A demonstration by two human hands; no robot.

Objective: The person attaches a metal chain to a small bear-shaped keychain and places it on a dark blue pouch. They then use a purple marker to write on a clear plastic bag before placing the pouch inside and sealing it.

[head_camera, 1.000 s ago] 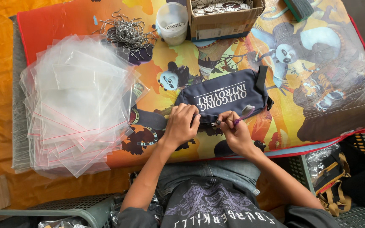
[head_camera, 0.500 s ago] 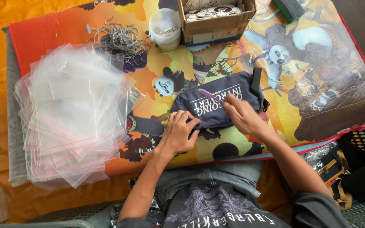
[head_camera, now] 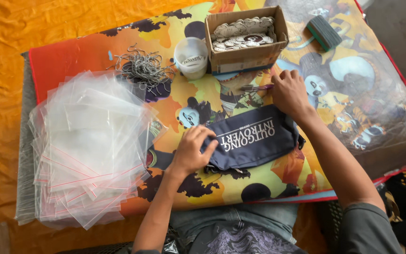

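While the left hand (head_camera: 191,153) lies flat with spread fingers on the left end of a dark blue pouch (head_camera: 252,143), the right hand (head_camera: 290,91) sits just above the pouch, fingers curled narrow around a thin purple tool (head_camera: 257,87) whose tip points left. Pouch lies at centre frame on the worktop (head_camera: 71,61), white lettering on top, tilted slightly up to the right. Worktop has a bright cartoon-print cover, orange, yellow and red. Open cardboard box (head_camera: 246,40) full of round silver discs (head_camera: 243,34) stands at upper centre, just above the right hand. White plastic cup (head_camera: 191,57) sits touching the box's left side. Tangle of thin metal hooks (head_camera: 142,68) lies left of the cup. Big loose stack of clear zip bags (head_camera: 88,146) with red seal lines fills the left of the frame, well apart from the pouch. Green-and-grey block (head_camera: 324,32) lies at upper right, near the worktop edge. Orange cloth (head_camera: 1,108) covers the floor at far left. Person's lap in jeans shows at bottom centre.
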